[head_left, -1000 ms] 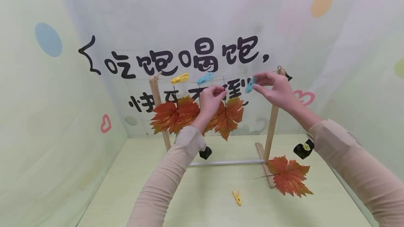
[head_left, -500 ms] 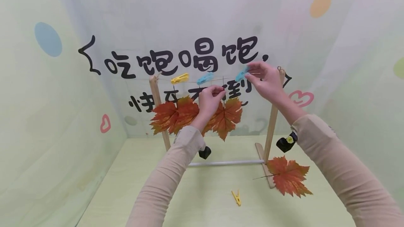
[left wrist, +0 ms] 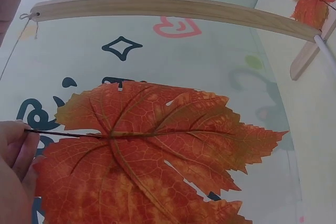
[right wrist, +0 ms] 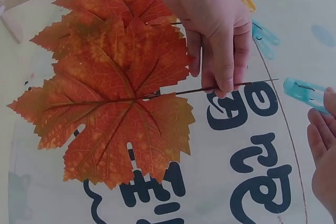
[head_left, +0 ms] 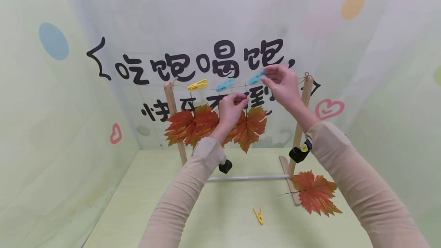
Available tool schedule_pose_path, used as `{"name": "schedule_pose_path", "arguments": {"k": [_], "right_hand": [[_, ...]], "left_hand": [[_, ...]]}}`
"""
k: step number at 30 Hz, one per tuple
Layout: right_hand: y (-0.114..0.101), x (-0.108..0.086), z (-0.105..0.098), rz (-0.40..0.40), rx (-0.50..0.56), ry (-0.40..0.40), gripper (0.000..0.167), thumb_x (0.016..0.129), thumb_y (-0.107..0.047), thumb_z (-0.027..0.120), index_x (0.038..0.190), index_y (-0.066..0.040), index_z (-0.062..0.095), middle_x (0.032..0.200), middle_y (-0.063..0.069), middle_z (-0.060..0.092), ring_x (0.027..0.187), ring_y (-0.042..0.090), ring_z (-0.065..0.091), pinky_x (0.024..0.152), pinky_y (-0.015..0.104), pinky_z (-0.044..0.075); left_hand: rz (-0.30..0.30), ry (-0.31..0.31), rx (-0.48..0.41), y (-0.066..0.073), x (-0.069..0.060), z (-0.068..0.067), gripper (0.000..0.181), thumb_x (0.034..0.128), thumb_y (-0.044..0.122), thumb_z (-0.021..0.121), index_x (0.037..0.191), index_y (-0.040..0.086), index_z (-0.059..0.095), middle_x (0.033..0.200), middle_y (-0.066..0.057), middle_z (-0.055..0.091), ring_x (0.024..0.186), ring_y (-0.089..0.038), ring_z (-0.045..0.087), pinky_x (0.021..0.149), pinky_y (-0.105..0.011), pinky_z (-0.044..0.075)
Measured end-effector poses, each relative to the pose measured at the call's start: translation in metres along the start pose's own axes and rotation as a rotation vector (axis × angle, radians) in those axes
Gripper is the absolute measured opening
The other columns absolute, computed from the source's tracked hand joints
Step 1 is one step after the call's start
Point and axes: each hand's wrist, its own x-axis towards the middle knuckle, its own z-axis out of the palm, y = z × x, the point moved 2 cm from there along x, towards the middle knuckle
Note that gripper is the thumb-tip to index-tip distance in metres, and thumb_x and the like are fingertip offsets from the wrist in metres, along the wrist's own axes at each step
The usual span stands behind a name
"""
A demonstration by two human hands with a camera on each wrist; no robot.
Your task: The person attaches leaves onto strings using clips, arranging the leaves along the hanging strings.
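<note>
My left hand [head_left: 231,108] pinches the dark stem of an orange-red artificial leaf [head_left: 249,129], which hangs below the fingers. In the right wrist view the stem's tip [right wrist: 270,80] reaches the string [right wrist: 290,135]. My right hand [head_left: 284,85] pinches a blue clothespin [head_left: 256,77] at the string's height. In the right wrist view, its jaws point towards the stem tip, with a small gap between. Further left, a yellow clothespin [head_left: 197,85] and another blue clothespin [head_left: 225,85] sit on the string, with more leaves [head_left: 180,125] hanging below, partly behind my left hand.
The string runs between two wooden posts [head_left: 299,137], joined low by a white rod [head_left: 246,178]. A loose leaf [head_left: 315,192] lies by the right foot of the frame. On the table [head_left: 224,217] lies a yellow clothespin [head_left: 259,216]. Behind stands a printed cloth [head_left: 220,14].
My right hand has moved left and slightly up with the blue clothespin, closer to the stem. The left hand and its leaf have stayed nearly still.
</note>
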Motion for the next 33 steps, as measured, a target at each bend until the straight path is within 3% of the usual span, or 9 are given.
{"name": "schedule_pose_path", "arguments": {"k": [7, 18, 33], "right_hand": [[0.004, 0.004, 0.004, -0.002, 0.039, 0.011, 0.024, 0.080, 0.002, 0.065, 0.102, 0.012, 0.058, 0.095, 0.021, 0.063, 0.077, 0.006, 0.061, 0.073, 0.016, 0.049], [0.016, 0.006, 0.008, 0.036, 0.015, -0.021, 0.020, 0.081, 0.000, 0.065, 0.099, 0.008, 0.061, 0.091, 0.015, 0.065, 0.075, 0.005, 0.061, 0.072, 0.016, 0.049], [0.017, 0.008, 0.012, 0.086, -0.003, -0.068, 0.024, 0.082, 0.000, 0.064, 0.104, 0.008, 0.060, 0.097, 0.019, 0.064, 0.077, 0.003, 0.060, 0.074, 0.017, 0.049]], "left_hand": [[-0.006, 0.009, 0.016, 0.001, 0.000, 0.002, 0.015, 0.0826, 0.016, 0.067, 0.092, 0.004, 0.069, 0.088, -0.007, 0.069, 0.077, -0.013, 0.064, 0.069, -0.020, 0.051], [-0.012, 0.007, 0.010, -0.001, 0.001, 0.003, 0.016, 0.0827, 0.015, 0.067, 0.092, 0.003, 0.069, 0.087, -0.007, 0.069, 0.076, -0.014, 0.064, 0.069, -0.021, 0.051], [-0.005, 0.015, 0.020, -0.001, 0.001, 0.002, 0.014, 0.0824, 0.016, 0.067, 0.091, 0.005, 0.069, 0.087, -0.007, 0.069, 0.077, -0.014, 0.064, 0.069, -0.020, 0.051]]}}
